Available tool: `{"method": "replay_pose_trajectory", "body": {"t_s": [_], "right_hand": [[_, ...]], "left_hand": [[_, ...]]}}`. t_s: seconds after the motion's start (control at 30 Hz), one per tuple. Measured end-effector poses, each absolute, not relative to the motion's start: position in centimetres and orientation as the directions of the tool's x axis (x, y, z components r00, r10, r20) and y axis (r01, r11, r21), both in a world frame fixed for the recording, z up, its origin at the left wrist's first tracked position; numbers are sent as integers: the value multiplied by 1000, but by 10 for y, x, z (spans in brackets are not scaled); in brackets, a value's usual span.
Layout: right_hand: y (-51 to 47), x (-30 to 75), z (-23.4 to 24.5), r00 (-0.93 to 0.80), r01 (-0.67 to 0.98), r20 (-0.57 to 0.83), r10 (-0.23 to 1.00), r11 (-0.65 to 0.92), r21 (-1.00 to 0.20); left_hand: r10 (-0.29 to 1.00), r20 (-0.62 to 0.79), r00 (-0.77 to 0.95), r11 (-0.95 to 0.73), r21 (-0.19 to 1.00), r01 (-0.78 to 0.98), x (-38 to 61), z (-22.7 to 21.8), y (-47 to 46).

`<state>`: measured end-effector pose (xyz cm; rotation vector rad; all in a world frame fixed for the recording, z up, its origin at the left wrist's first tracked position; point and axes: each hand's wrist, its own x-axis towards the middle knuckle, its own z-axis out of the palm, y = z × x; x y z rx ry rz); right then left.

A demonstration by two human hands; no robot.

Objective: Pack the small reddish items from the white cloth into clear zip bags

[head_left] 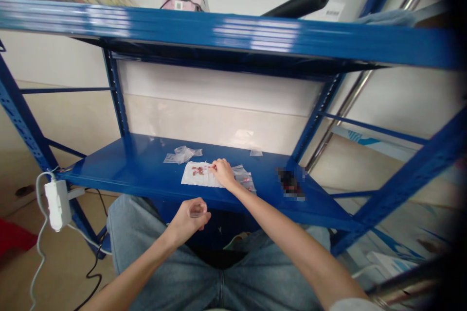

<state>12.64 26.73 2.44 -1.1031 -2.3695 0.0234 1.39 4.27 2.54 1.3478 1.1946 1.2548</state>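
Observation:
My left hand [190, 216] is raised in front of the shelf's front edge, its fingers curled round a small clear plastic bag [197, 214]. Over the blue shelf, my right hand [222, 173] has its fingertips pinched together at the right part of a white cloth [189, 179]. Small brown and pink pieces [198, 170] lie on that cloth, left of my fingertips. What the pinch holds is too small to make out. Partly behind my right wrist lie clear bags [245, 175] with small pinkish contents.
Several clear bags [182, 154] lie crumpled behind the cloth, and another small bag [256, 152] is at the back. A blurred dark object [290, 183] rests to the right. The upper shelf [204, 26] overhangs the work surface. A white power strip [58, 204] hangs at the left.

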Motion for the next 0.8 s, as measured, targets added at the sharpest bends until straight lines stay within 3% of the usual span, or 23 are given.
{"method": "replay_pose_trajectory", "body": {"t_s": [0.23, 0.4, 0.47, 0.53, 0.6, 0.8], "right_hand": [[264, 123, 28, -524, 700, 432, 734, 660, -273], [261, 125, 50, -483, 650, 479, 733, 667, -364], [247, 127, 64, -502, 558, 498, 707, 705, -438], [222, 131, 78, -569, 347, 520, 637, 760, -550], [190, 135, 90, -659, 179, 523, 541, 788, -590], [118, 141, 95, -863, 106, 414, 289, 906, -410]], "left_hand": [[994, 108, 5, -108, 993, 43, 12, 20, 45], [997, 73, -9, -73, 995, 61, 13, 25, 43], [998, 60, -11, -59, 996, 68, 13, 27, 43], [998, 56, -4, -55, 996, 76, 13, 28, 43], [998, 60, 6, -60, 995, 76, 11, 27, 43], [995, 102, 2, -102, 991, 87, 7, 23, 39]]}}
